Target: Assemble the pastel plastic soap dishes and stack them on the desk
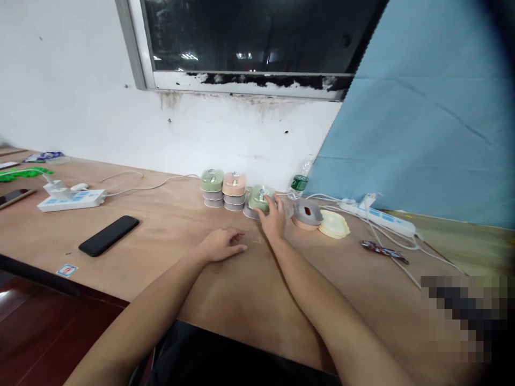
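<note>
Pale wooden tabletop (169, 230) below a dark window, white wall behind, blue cloth hanging to the right. Right hand (274, 220) far out, fingers loose and unclenched against the round green-lidded plastic box (259, 197), sitting near the wall between a peach-lidded stack (234, 185) and a grey-lidded peach box (308, 213). Left hand (221, 244) palm-down on bare wood, relaxed, holding nothing, flat black phone (108, 235) well apart.
</note>
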`<state>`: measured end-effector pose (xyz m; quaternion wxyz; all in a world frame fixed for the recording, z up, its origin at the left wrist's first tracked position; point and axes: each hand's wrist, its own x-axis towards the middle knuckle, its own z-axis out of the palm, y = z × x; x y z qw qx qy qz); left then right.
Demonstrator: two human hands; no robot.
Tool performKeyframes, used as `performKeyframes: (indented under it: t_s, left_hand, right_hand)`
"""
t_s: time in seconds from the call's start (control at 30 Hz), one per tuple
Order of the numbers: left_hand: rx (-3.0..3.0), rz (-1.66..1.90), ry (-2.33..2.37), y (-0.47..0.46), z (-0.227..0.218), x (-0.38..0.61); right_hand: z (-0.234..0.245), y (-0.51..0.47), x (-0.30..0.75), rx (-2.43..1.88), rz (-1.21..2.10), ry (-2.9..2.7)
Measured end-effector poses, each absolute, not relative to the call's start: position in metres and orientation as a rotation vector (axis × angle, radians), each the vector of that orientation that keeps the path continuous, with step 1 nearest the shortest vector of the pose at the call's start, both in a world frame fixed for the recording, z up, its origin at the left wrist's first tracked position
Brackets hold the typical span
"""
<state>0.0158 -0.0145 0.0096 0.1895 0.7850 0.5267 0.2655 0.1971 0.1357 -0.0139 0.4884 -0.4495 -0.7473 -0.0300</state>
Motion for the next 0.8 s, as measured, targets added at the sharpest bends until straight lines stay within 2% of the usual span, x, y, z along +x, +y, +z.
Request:
performKeyframes:
  t_s: [0.2,0.4,0.8]
  left_hand:
    - [1.984,0.918,1.455,-0.015,0.005,0.018]
    - [1.614,1.183,1.218,-0.007,0.003,0.026]
    - [1.824,1.159,1.369,-0.007,0.003,0.014]
  right_hand:
    - [-0.005,0.096,0.223,-0.904,-0.044,-1.771]
    - [-0.010,0.038,0.263,-0.603,0.087,-2.121]
    - [-0.007,0.035,0.258,-0.601,0.409,-2.208]
